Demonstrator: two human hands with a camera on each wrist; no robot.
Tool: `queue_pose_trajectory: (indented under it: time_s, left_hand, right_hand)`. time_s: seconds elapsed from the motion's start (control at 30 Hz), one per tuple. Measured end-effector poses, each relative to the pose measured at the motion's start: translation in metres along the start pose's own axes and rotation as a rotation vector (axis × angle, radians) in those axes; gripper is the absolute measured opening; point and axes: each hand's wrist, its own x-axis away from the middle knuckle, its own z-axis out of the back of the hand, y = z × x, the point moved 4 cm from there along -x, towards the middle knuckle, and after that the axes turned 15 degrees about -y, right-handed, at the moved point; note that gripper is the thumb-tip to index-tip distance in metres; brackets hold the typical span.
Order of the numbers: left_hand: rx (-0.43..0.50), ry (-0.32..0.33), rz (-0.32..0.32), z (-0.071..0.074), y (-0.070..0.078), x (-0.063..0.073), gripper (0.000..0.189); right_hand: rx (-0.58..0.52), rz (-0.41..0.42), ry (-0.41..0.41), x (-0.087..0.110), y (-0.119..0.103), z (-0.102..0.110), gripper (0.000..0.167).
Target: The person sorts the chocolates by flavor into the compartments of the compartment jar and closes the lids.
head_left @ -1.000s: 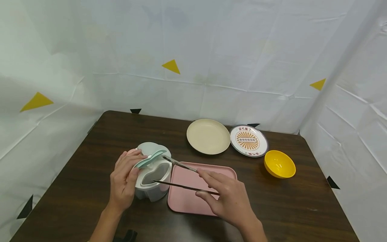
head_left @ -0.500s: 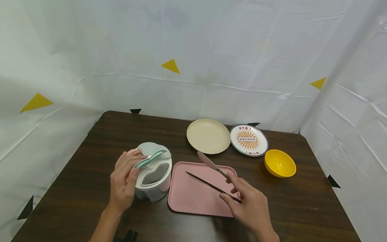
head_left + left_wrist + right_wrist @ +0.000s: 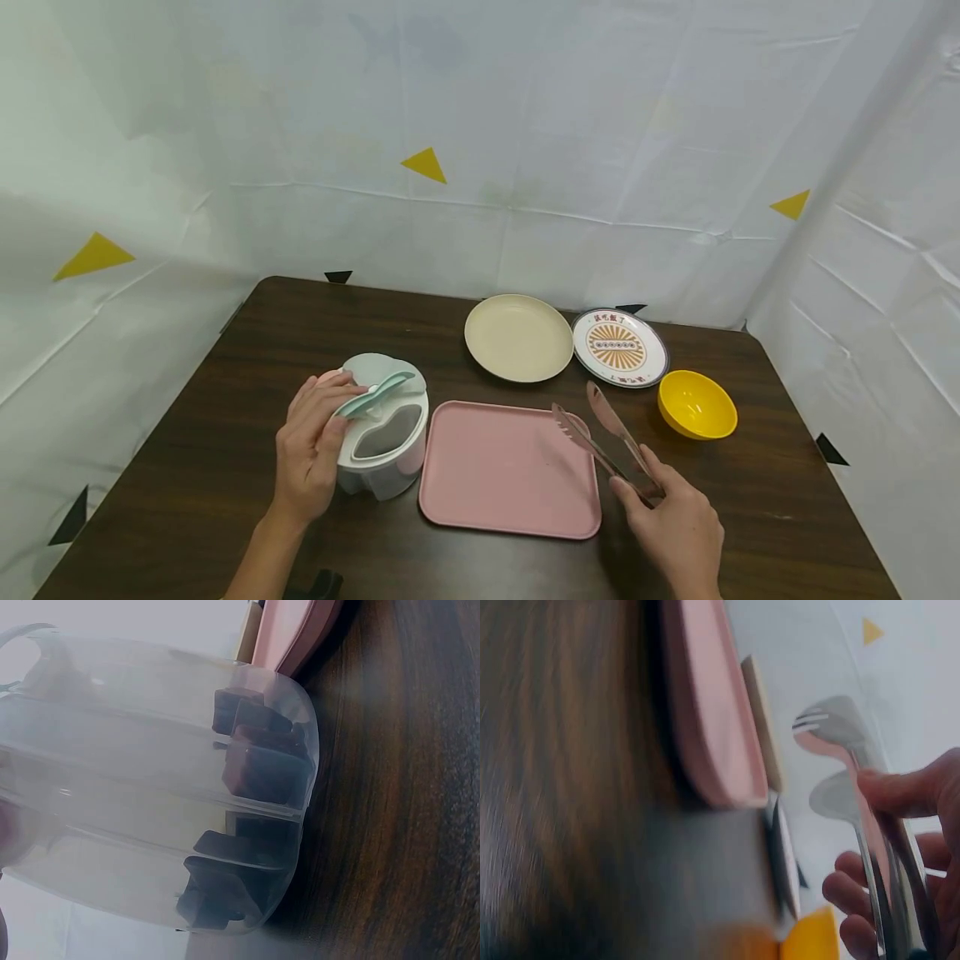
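My left hand (image 3: 309, 454) pinches the raised teal lid (image 3: 375, 394) of a round, divided storage box (image 3: 388, 479). The lid's kidney-shaped opening shows dark inside. In the left wrist view, the clear box wall (image 3: 135, 757) reveals several dark reddish and black blocks (image 3: 262, 769) at its bottom. My right hand (image 3: 678, 525) holds metal tongs (image 3: 606, 410) by their arms, thumb on one side and fingers on the other. The tips are apart, with nothing between them. They hover by the right edge of the pink tray (image 3: 510, 471).
Behind the tray lie a beige plate (image 3: 517, 337) and a white plate with an orange sunburst pattern (image 3: 618, 348). A yellow bowl (image 3: 696, 406) stands to the right of them. White sheeting (image 3: 525, 125) encloses the dark wooden table (image 3: 187, 467) at the back and sides.
My right hand has moved the tongs right, from over the box's opening across the tray to its right edge; the tips have drawn closer together. My left hand stays on the lid.
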Motion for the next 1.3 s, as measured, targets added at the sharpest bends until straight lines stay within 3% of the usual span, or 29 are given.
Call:
queue_pose_trajectory:
  time_s: [0.23, 0.43, 0.77, 0.97, 1.2, 1.3]
  left_hand:
    - [-0.004, 0.003, 0.004, 0.0, 0.0, 0.0, 0.025]
    - [-0.002, -0.001, 0.009, -0.001, 0.0, 0.0, 0.025]
    - [-0.005, -0.001, 0.007, -0.001, -0.002, 0.002, 0.025]
    - [-0.013, -0.003, 0.005, -0.004, -0.024, 0.014, 0.026]
    - [-0.008, -0.002, 0.008, -0.002, -0.007, 0.005, 0.025]
    - [-0.014, -0.002, 0.009, -0.003, -0.019, 0.011, 0.026]
  right_hand:
    - [-0.014, -0.22, -0.036, 0.002, 0.03, 0.003, 0.073]
    - [-0.045, -0.34, -0.039, 0.005, 0.046, 0.005, 0.078]
    - [-0.072, -0.437, -0.067, 0.005, 0.058, 0.005, 0.083]
    - [-0.075, -0.466, -0.09, 0.004, 0.061, 0.002, 0.089]
    - [-0.077, -0.463, -0.102, 0.005, 0.063, -0.003, 0.092]
    - [-0.076, -0.452, -0.115, 0.005, 0.063, -0.005, 0.093]
